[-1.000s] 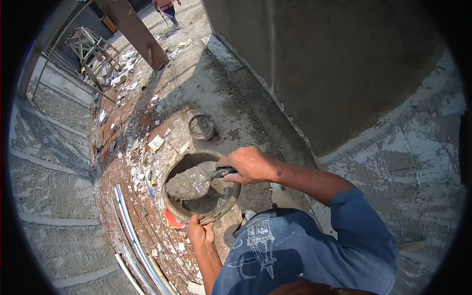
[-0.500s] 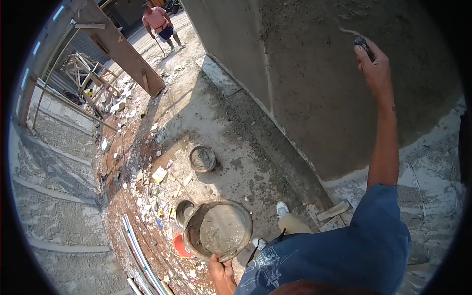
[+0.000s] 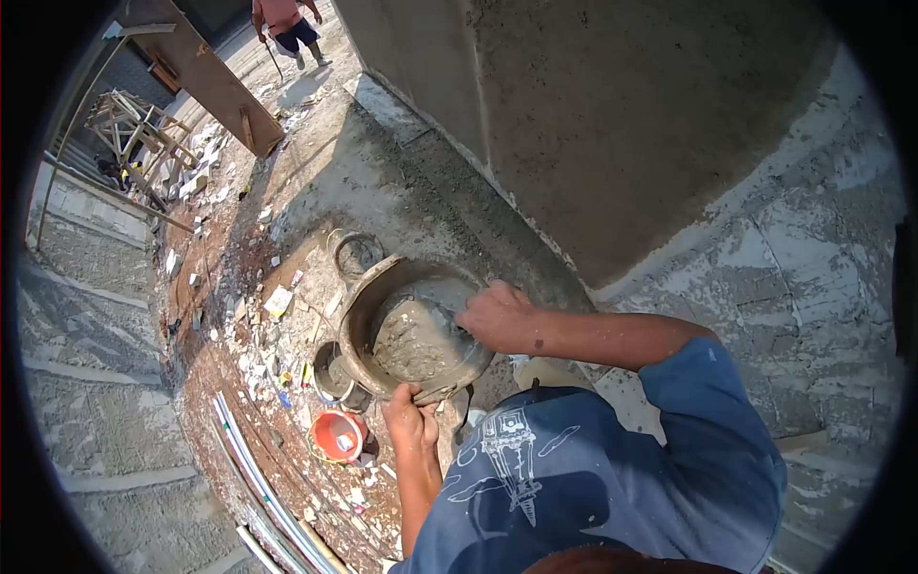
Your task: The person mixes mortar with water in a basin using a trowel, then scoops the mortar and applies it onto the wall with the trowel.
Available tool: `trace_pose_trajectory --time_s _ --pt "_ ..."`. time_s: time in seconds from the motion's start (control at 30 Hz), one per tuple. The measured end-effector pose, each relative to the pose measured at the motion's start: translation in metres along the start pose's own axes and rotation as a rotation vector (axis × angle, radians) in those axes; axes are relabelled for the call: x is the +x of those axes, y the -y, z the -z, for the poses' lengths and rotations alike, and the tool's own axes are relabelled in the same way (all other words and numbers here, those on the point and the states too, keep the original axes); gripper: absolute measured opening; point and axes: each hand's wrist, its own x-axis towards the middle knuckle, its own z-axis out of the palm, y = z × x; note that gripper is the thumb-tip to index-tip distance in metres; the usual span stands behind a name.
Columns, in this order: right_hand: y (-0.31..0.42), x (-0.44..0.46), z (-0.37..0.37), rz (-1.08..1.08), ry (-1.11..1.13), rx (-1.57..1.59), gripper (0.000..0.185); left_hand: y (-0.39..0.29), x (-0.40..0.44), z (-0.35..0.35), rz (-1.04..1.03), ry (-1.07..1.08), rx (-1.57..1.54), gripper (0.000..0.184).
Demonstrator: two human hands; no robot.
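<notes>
My left hand (image 3: 409, 417) is closed on the near rim of a large round mortar basin (image 3: 359, 304) and holds it up, tilted, in front of my body. Wet grey mortar (image 3: 416, 346) lies inside. My right hand (image 3: 497, 316) reaches over the basin's right side, fingers wrapped round the handle of a trowel; its blade is a blurred grey shape down at the mortar. Beyond the basin stands the freshly plastered wall (image 3: 612, 134), dark and damp.
On the ground by the basin are a small bucket (image 3: 356, 253), another bucket (image 3: 337, 375) and a red bucket (image 3: 330, 450). Rubble (image 3: 253, 368) and long pipes (image 3: 251, 459) lie to the left. A person (image 3: 287, 29) with a stick walks farther off, near a leaning board (image 3: 206, 81).
My right hand has come down from the wall into the basin with the trowel. The basin, in my left hand, has risen towards the wall and now partly overlaps the small bucket.
</notes>
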Motion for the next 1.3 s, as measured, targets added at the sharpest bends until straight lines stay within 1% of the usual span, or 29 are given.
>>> trace_pose_trajectory --time_s 0.03,0.13,0.17,0.27,0.3,0.4,0.43,0.53,0.57,0.67,0.7,0.77,0.8,0.83,0.87,0.9,0.93,0.97,1.0,1.03,1.07,1.13,1.23,1.27,1.3 --pt "0.01 -0.003 -0.001 -0.029 0.114 0.059 0.033 -0.006 -0.012 -0.012 -0.047 -0.047 0.033 0.005" --pt "0.016 -0.025 0.006 0.081 -0.081 0.19 0.035 -0.021 -0.031 -0.011 -0.019 -0.072 0.015 0.005" --pt "0.019 -0.025 0.004 0.077 -0.072 0.204 0.036 -0.028 -0.035 -0.001 -0.01 -0.037 0.099 0.006" --pt "0.025 -0.022 -0.001 0.073 -0.056 0.235 0.037 -0.026 -0.026 0.03 -0.003 -0.06 0.023 0.018" --pt "0.027 -0.02 0.0 0.081 -0.05 0.24 0.037 -0.032 -0.029 0.033 0.023 -0.024 0.008 0.021" --pt "0.022 -0.01 -0.002 0.113 -0.029 0.321 0.038 -0.04 -0.041 0.019 -0.012 -0.102 -0.02 0.018" --pt "0.019 -0.006 -0.003 0.127 -0.038 0.344 0.038 -0.043 -0.046 0.009 -0.016 -0.155 -0.013 0.012" --pt "0.0 0.008 0.007 0.175 -0.044 0.415 0.041 -0.036 -0.023 0.051 0.026 -0.122 -0.041 0.014" --pt "-0.01 0.013 0.012 0.189 -0.05 0.452 0.041 -0.038 -0.022 0.05 0.033 -0.127 -0.04 0.021" --pt "-0.054 0.036 0.025 0.23 -0.11 0.576 0.042 -0.033 -0.017 0.016 -0.012 -0.253 -0.091 0.02" --pt "-0.075 0.047 0.032 0.243 -0.137 0.614 0.042 -0.03 -0.013 0.015 0.012 -0.323 -0.14 0.024" --pt "-0.129 0.071 0.046 0.255 -0.154 0.763 0.036 -0.022 -0.004 0.006 0.018 -0.3 -0.151 0.026" --pt "-0.162 0.083 0.058 0.206 -0.043 0.887 0.037 -0.017 -0.001 -0.001 0.022 -0.292 -0.16 0.027" --pt "-0.198 0.095 0.071 0.156 0.072 1.008 0.039 -0.014 -0.002 -0.017 0.016 -0.336 -0.166 0.028" --pt "-0.24 0.114 0.067 0.14 0.051 1.199 0.042 -0.008 0.003 -0.018 0.026 -0.333 -0.17 0.03" --pt "-0.284 0.124 0.075 0.039 -0.008 1.3 0.045 -0.002 0.008 -0.013 0.035 -0.331 -0.17 0.031" --pt "-0.333 0.131 0.083 -0.068 -0.195 1.228 0.045 0.002 0.01 -0.012 0.044 -0.33 -0.172 0.032" --pt "-0.367 0.124 0.101 -0.215 -0.43 1.047 0.043 0.007 0.009 -0.027 0.036 -0.401 -0.118 0.021" --pt "-0.386 0.099 0.125 -0.341 -0.648 0.929 0.041 0.013 0.01 -0.025 0.05 -0.404 -0.116 0.025" --pt "-0.366 0.058 0.157 -0.36 -1.002 0.849 0.04 0.014 0.006 -0.04 0.043 -0.394 -0.122 0.028" --pt "-0.359 0.024 0.176 -0.318 -1.161 0.816 0.041 0.016 0.0 -0.056 0.042 -0.394 -0.135 0.031" --pt "-0.308 -0.028 0.202 -0.336 -1.15 0.678 0.043 0.022 -0.003 -0.06 0.074 -0.372 -0.122 0.025" --pt "-0.246 -0.048 0.179 -0.323 -0.975 0.519 0.043 0.023 -0.009 -0.07 0.094 -0.304 -0.092 0.017" --pt "-0.227 -0.049 0.168 -0.315 -0.839 0.457 0.041 0.024 -0.009 -0.073 0.096 -0.271 -0.082 0.014" --pt "-0.208 -0.048 0.152 -0.31 -0.703 0.399 0.039 0.026 -0.009 -0.07 0.112 -0.241 -0.082 0.019"
